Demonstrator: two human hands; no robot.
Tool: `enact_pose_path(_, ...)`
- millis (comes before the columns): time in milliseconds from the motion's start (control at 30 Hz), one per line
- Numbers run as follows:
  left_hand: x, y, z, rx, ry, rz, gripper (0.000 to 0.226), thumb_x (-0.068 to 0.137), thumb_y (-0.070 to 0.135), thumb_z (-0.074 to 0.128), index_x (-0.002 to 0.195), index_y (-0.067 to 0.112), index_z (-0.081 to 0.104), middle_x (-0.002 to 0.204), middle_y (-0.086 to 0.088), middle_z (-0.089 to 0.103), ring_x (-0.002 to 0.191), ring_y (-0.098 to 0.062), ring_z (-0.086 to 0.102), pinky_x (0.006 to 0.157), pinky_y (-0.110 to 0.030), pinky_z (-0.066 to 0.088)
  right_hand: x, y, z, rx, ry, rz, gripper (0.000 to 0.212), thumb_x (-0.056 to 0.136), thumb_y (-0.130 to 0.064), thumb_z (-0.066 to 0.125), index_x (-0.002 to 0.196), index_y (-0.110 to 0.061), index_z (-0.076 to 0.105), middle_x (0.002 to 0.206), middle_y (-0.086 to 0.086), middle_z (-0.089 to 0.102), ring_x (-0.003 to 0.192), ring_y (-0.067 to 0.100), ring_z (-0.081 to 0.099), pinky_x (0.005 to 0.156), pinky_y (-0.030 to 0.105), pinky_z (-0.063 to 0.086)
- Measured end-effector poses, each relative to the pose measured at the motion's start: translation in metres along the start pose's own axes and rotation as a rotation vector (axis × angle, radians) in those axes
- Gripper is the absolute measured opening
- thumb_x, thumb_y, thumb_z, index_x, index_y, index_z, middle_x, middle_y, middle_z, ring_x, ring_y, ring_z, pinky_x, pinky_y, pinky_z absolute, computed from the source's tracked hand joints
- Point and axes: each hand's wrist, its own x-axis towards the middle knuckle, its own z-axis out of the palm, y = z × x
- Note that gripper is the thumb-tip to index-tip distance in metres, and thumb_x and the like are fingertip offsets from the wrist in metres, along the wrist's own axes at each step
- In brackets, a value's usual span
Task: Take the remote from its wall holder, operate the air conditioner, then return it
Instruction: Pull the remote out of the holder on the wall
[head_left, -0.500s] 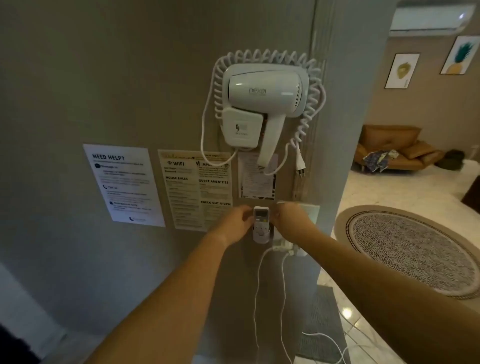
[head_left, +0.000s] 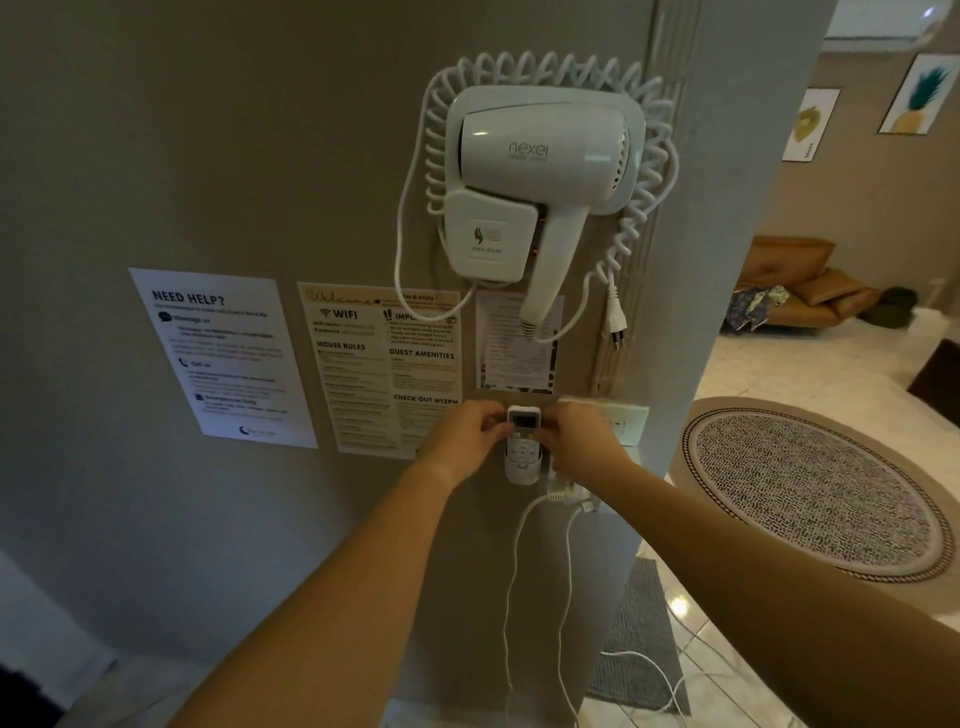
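Together, we had both hands on the remote (head_left: 523, 427), which stood upright with its lower end inside the white wall holder (head_left: 521, 472) and its screen end clear above the rim. Our left hand (head_left: 466, 436) pinched its left edge and our right hand (head_left: 581, 435) pinched its right edge, fingers closed on it from either side. Above hung the hair dryer (head_left: 540, 171) in its cradle, coiled cord looped around it. Printed notices (head_left: 221, 358) were stuck on the wall to the left. Two white cables (head_left: 511, 587) dangled below the holder, and the air conditioner (head_left: 878, 21) showed at the top right corner
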Motion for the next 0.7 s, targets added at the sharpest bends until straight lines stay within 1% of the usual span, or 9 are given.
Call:
enact_pose_path(100,0.001,0.000,0.000,-0.032,0.025,0.007,0.016,0.103,0.031,0.067,0.113,0.024,0.077,0.105,0.005,0.078,0.101,-0.014,0.071,0.097,-0.047,0.058,-0.002,0.002,-0.001,0.072,0.021,-0.017,0.022,0.104,-0.024,0.059,0.116,-0.013,0.073,0.092,0.005,0.071,0.075,0.024,0.070,0.080,0.041,0.064)
enact_pose_path(167,0.000,0.002,-0.002,-0.113,0.062,0.012,0.017,0.102,0.030,0.067,0.115,0.024,0.078,0.106,0.006,0.079,0.102,-0.013,0.072,0.099,-0.047,0.058,-0.004,0.001,-0.007,0.167,0.036,-0.043,0.022,0.104,-0.023,0.059,0.119,-0.013,0.072,0.098,0.007,0.073,0.078,0.025,0.073,0.075,0.041,0.066)
enact_pose_path(267,0.000,0.008,-0.009,-0.258,0.125,0.036,0.023,0.103,0.026,0.068,0.123,0.022,0.076,0.111,0.004,0.079,0.107,-0.015,0.073,0.101,-0.047,0.058,-0.006,-0.001,-0.020,0.329,0.062,-0.104,0.027,0.105,-0.019,0.059,0.129,-0.016,0.069,0.095,0.001,0.072,0.075,0.018,0.074,0.064,0.030,0.066)
enact_pose_path(333,-0.002,0.013,-0.013,-0.381,0.141,0.051,0.022,0.104,0.022,0.066,0.124,0.021,0.074,0.114,0.002,0.080,0.110,-0.014,0.075,0.101,-0.045,0.060,-0.009,-0.002,-0.028,0.385,0.058,-0.138,0.026,0.104,-0.020,0.061,0.129,-0.015,0.068,0.093,-0.003,0.071,0.077,0.013,0.073,0.070,0.030,0.066)
enact_pose_path(400,-0.009,0.020,-0.016,-0.447,0.146,0.050,0.015,0.105,0.020,0.064,0.117,0.024,0.073,0.112,0.002,0.080,0.107,-0.014,0.076,0.095,-0.041,0.062,-0.013,0.000,-0.031,0.410,0.040,-0.150,0.025,0.104,-0.023,0.061,0.126,-0.014,0.068,0.096,-0.002,0.074,0.084,0.013,0.074,0.077,0.032,0.065)
enact_pose_path(467,-0.015,0.024,-0.013,-0.469,0.144,0.033,0.013,0.106,0.019,0.064,0.107,0.030,0.071,0.110,0.001,0.080,0.103,-0.016,0.077,0.091,-0.042,0.065,-0.019,0.002,-0.030,0.499,-0.007,-0.121,0.027,0.105,-0.021,0.060,0.130,-0.011,0.066,0.100,0.003,0.076,0.088,0.017,0.075,0.070,0.025,0.063)
enact_pose_path(533,-0.022,0.025,-0.009,-0.483,0.129,0.000,0.008,0.106,0.021,0.064,0.104,0.027,0.069,0.111,-0.002,0.080,0.099,-0.019,0.079,0.087,-0.047,0.067,-0.027,0.005,-0.027,0.592,-0.077,-0.091,0.029,0.105,-0.017,0.059,0.133,-0.010,0.062,0.101,0.004,0.076,0.089,0.018,0.076,0.067,0.023,0.063)
enact_pose_path(633,-0.032,0.026,-0.002,-0.526,0.128,-0.057,0.004,0.106,0.024,0.064,0.104,0.021,0.068,0.112,-0.004,0.079,0.096,-0.023,0.080,0.082,-0.053,0.068,-0.038,0.011,-0.024,0.593,-0.121,-0.086,0.030,0.104,-0.014,0.061,0.133,-0.009,0.061,0.109,0.009,0.076,0.096,0.022,0.076,0.077,0.033,0.066)
enact_pose_path(700,-0.038,0.030,0.002,-0.546,0.144,-0.083,0.006,0.105,0.024,0.065,0.102,0.020,0.068,0.108,-0.002,0.080,0.095,-0.023,0.081,0.079,-0.051,0.069,-0.045,0.015,-0.023,0.603,-0.125,-0.079,0.027,0.103,-0.010,0.061,0.130,-0.007,0.062,0.114,0.013,0.076,0.101,0.027,0.076,0.082,0.039,0.066)
